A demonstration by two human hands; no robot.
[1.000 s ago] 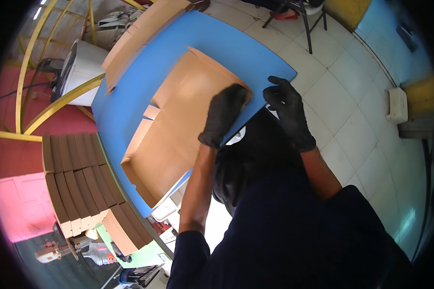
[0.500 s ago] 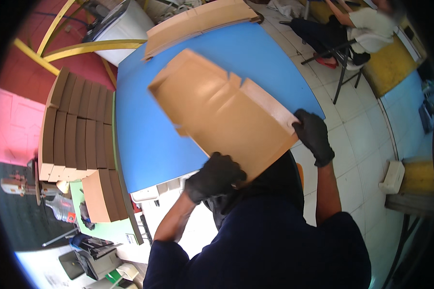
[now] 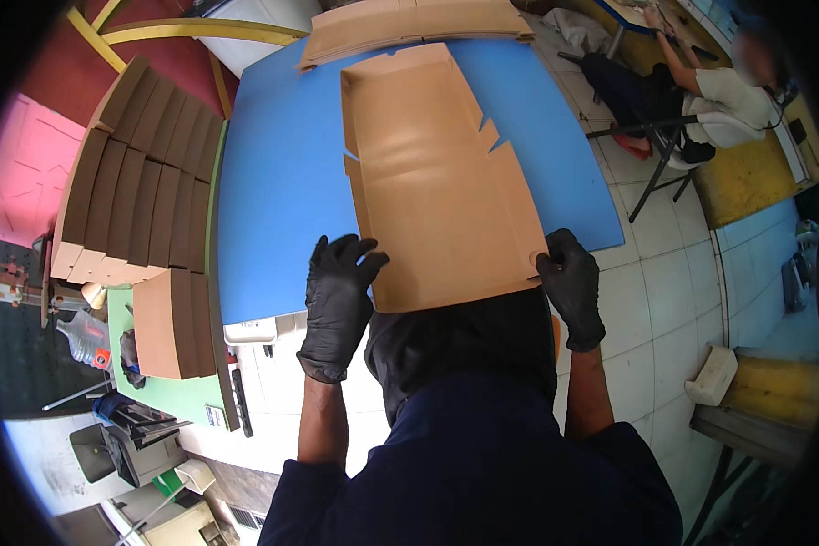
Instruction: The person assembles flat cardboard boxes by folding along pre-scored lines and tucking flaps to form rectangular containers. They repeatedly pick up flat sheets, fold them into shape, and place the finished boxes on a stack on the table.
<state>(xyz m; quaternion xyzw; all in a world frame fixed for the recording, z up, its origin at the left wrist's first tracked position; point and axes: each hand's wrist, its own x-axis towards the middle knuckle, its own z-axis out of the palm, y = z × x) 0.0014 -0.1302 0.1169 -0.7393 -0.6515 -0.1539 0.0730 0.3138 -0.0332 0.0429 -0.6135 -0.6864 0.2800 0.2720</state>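
Observation:
A flat brown cardboard box blank (image 3: 437,173) lies lengthwise on the blue table (image 3: 273,191), its near edge hanging over the table's front. My right hand (image 3: 571,287), in a black glove, grips the blank's near right corner. My left hand (image 3: 338,296), also gloved in black, hovers with fingers spread beside the near left corner, just touching or barely off the edge.
A stack of flat cardboard blanks (image 3: 409,23) sits at the table's far edge. Rows of folded brown boxes (image 3: 141,182) stand on a green surface (image 3: 168,387) to the left. A person (image 3: 701,86) sits on a chair at the upper right. White tiled floor (image 3: 664,309) lies to the right.
The cardboard blank has swung from a slanted position to lie straight and flat on the table. My left hand has let go of its near edge and opened.

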